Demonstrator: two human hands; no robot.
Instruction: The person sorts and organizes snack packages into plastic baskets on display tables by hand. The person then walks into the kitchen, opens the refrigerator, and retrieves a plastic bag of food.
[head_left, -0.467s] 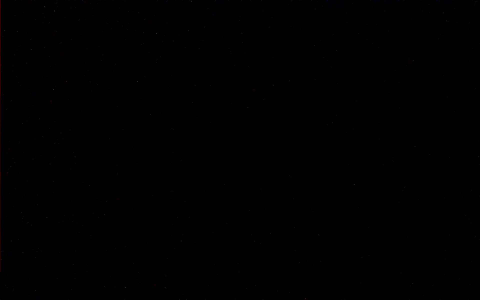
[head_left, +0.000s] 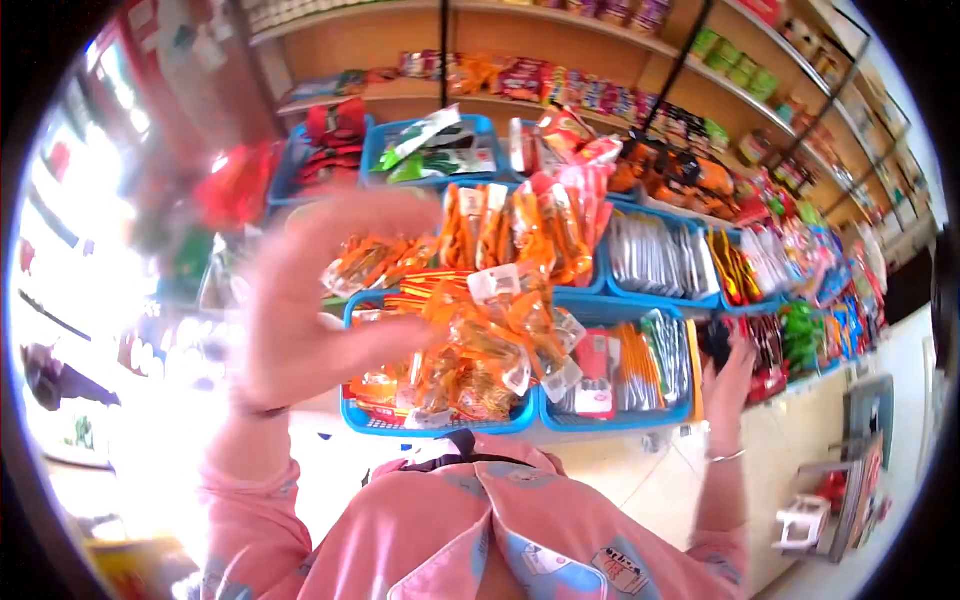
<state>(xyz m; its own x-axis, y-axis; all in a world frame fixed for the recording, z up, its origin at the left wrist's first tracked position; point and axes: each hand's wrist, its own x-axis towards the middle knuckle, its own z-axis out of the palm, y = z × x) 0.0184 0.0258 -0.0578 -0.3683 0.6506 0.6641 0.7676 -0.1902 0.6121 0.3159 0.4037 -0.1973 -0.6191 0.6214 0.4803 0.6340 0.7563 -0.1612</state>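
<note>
My left hand (head_left: 310, 290) is raised large and slightly blurred at left of centre, thumb apart from the curved fingers, with nothing visible between them. It hovers before a blue basket (head_left: 440, 430) heaped with orange snack packets (head_left: 470, 340). Off to the right, my right hand (head_left: 732, 375) is bent around a small dark thing (head_left: 717, 340) that I cannot make out. It is beside a second blue basket (head_left: 610, 420), which holds silver packets (head_left: 667, 365), orange-striped packets (head_left: 640, 370) and a red-and-white packet (head_left: 597, 370).
More blue baskets stand behind, with green-and-white packets (head_left: 440, 150), red packets (head_left: 330, 150) and upright silver packets (head_left: 655, 255). Shelves (head_left: 560, 20) of packaged goods rise at the back. Small stools (head_left: 805, 520) stand on the tiled floor at lower right. Bright glare washes out the left side.
The earlier frame is almost wholly black, and now the scene is visible. What moved between the two cannot be told.
</note>
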